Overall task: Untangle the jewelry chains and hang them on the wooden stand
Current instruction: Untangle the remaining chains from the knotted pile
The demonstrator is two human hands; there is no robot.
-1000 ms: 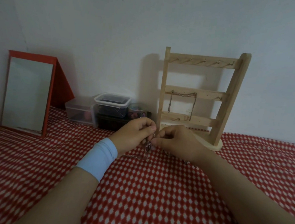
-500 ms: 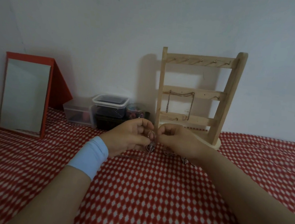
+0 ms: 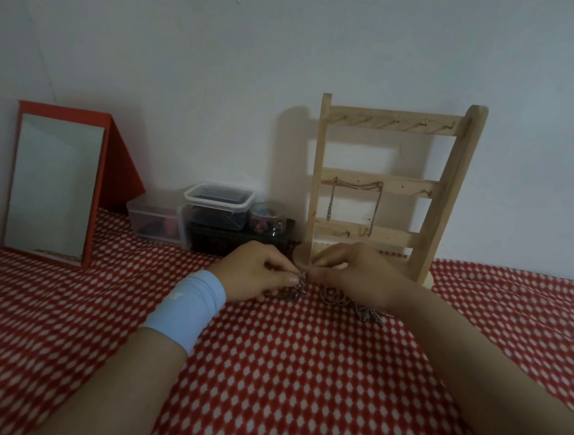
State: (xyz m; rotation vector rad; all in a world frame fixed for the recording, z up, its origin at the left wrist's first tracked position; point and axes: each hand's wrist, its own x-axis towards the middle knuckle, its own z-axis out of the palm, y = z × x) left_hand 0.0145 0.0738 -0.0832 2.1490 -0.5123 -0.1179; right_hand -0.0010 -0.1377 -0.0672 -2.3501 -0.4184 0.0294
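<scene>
Lowered a little since the picture before, both hands are now held close to the red and white cloth (image 3: pixel 301 373), right in front of the wooden stand (image 3: pixel 453 182). A small tangle of chains (image 3: pixel 299 284) is pinched between the thumb and fingers of the left hand (image 3: pixel 257 276). The same tangle is pinched from the other side by the curled fingertips of the right hand (image 3: pixel 353 274), so the two hands are brought almost together. A loose chain (image 3: pixel 336 296) is left lying on the cloth under the right hand, and a dark spiky piece (image 3: pixel 370 315) is seen just beside the right wrist. A light blue band (image 3: pixel 186 307) is worn on the left wrist. One hanging chain (image 3: pixel 357 185) is draped on the middle bar of the stand, with both ends dangling down. Left of the stand, some plastic boxes (image 3: pixel 218 198) and a small jar (image 3: pixel 266 217) are kept by the wall. A mirror (image 3: pixel 54 185) in a red frame is stood at the far left.
</scene>
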